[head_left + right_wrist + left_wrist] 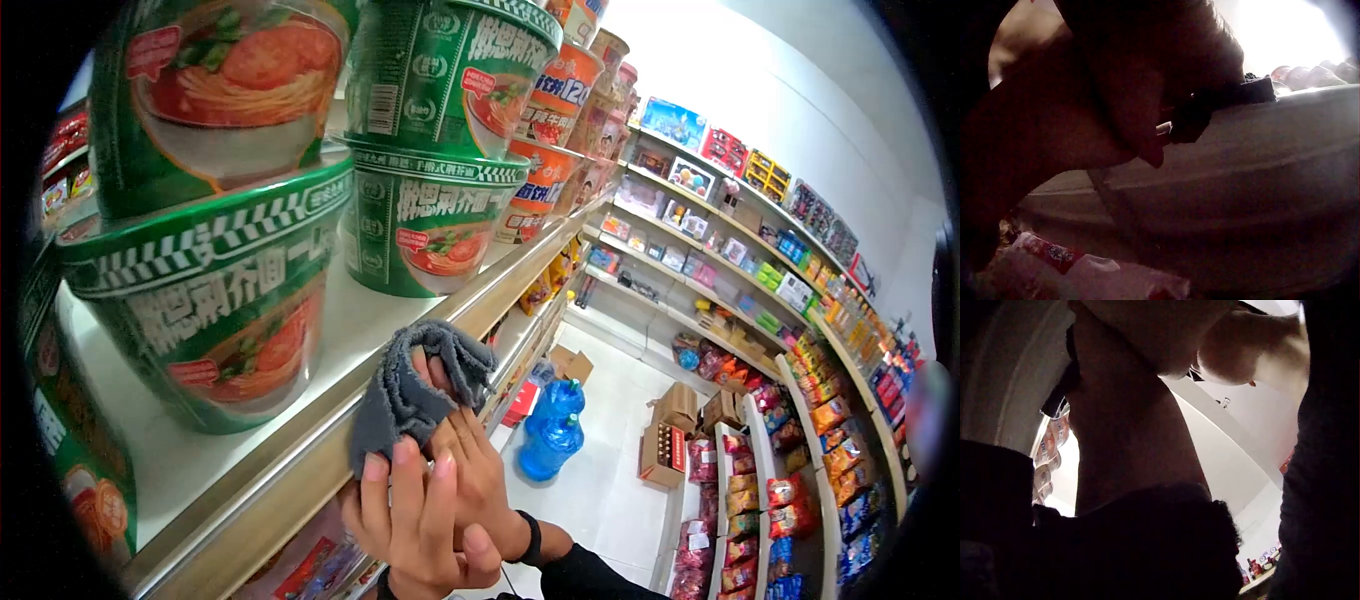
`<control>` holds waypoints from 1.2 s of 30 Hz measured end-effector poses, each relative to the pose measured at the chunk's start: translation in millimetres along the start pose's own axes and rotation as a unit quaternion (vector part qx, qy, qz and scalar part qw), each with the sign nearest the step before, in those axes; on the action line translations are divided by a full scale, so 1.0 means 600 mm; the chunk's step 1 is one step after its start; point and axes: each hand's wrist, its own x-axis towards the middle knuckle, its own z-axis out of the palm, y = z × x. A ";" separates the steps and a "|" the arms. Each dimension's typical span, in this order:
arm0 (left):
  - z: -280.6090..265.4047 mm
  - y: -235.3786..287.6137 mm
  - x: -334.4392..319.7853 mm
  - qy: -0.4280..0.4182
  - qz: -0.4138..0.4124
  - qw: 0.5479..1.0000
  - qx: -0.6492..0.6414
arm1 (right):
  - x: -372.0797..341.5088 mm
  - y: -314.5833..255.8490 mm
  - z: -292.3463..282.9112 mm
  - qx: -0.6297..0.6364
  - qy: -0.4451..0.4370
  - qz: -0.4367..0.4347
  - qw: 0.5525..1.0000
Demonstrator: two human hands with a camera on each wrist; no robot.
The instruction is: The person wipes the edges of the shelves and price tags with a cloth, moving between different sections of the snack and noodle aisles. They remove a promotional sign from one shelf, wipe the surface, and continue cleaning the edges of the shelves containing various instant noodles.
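A dark grey cloth (pixel 385 410) is bunched at the front edge of the shelf in the head view. My right hand (pixel 478 475) grips it, with the cloth folded over and around its fingers. My left hand (pixel 425 525) is just below and in front, fingers extended, fingertips at the cloth's lower edge and overlapping the right hand. In the right wrist view, a dark hand (pixel 1129 106) and the cloth (pixel 1241 100) lie along the pale shelf edge (pixel 1285 137). The left wrist view shows mostly dark silhouettes, including an arm (pixel 1135 437).
Green instant-noodle tubs (pixel 235 310) stand stacked on the shelf (pixel 200 480) beside the hands, with orange tubs (pixel 545 180) farther along. On the floor are blue water jugs (pixel 552 430) and cardboard boxes (pixel 665 450). Snack racks (pixel 790 450) line the right side.
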 end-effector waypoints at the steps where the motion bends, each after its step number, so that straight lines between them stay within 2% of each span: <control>1: -0.004 0.007 0.028 0.042 0.007 0.999 0.003 | 0.007 -0.003 0.000 -0.003 -0.003 -0.004 1.000; 2: -0.008 0.013 0.043 0.083 0.014 0.996 0.005 | 0.009 -0.006 0.000 -0.007 -0.006 -0.007 1.000; 8: -0.008 0.019 0.030 0.071 0.006 0.996 0.043 | -0.005 -0.003 0.007 0.019 -0.002 -0.006 1.000; 10: -0.011 0.019 0.031 0.078 0.013 0.996 0.043 | -0.029 0.028 0.024 -0.002 -0.009 -0.028 1.000; 14: -0.024 0.024 0.051 0.087 0.003 0.995 0.046 | -0.008 0.017 0.024 0.003 0.010 -0.054 0.999; 19: -0.024 0.014 0.051 0.099 0.010 0.994 0.037 | -0.003 -0.005 0.029 -0.012 0.023 -0.018 0.999; 25: -0.016 0.016 0.059 0.137 0.014 0.990 0.038 | 0.003 0.001 0.027 -0.055 0.019 -0.078 0.995; 28: -0.021 0.010 0.034 0.041 -0.040 0.998 0.015 | -0.002 0.008 0.032 -0.034 0.013 -0.079 0.996; 36: -0.027 0.036 0.035 0.037 -0.078 0.996 0.029 | -0.010 0.007 0.034 -0.012 -0.003 -0.084 0.996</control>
